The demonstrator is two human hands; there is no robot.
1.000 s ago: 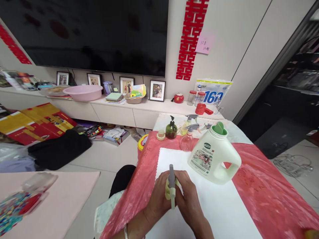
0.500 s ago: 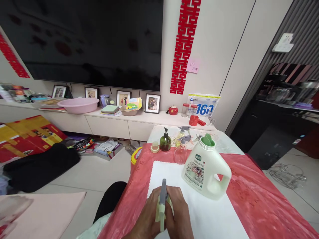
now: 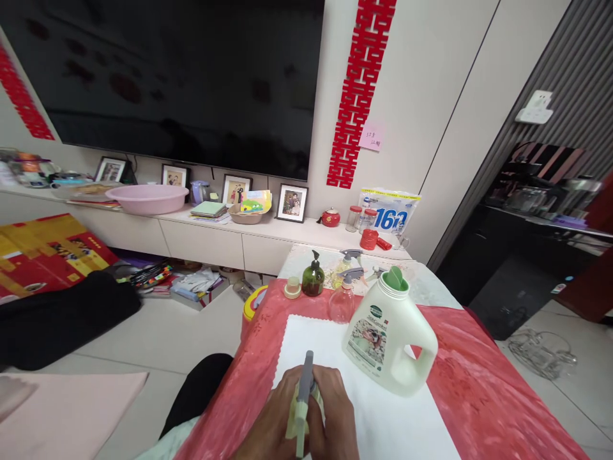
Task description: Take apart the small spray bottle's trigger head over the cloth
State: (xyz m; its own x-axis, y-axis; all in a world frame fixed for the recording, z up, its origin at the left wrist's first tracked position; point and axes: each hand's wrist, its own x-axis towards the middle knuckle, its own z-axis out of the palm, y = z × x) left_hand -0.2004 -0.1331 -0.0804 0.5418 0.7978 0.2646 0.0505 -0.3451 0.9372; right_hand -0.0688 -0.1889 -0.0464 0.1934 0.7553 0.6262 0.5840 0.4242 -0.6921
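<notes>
Both of my hands close around a spray bottle with a grey and pale-green trigger head, low in the middle of the view. My left hand wraps it from the left and my right hand from the right. Most of the bottle's body is hidden by my fingers. Just beyond, at the right, a large pale-green detergent jug stands uncapped on the white sheet, a green piece showing in its mouth. A clear pinkish spray bottle stands behind the sheet.
A dark green pump bottle and a pale cap stand at the table's back left. Another spray bottle stands behind them. Red plastic covers the table. A cabinet with framed photos and a pink basin runs along the wall.
The view has shifted slightly, so the table things appear a little further left and lower. Both hands still hold the spray bottle, its trigger head tilting slightly more.
</notes>
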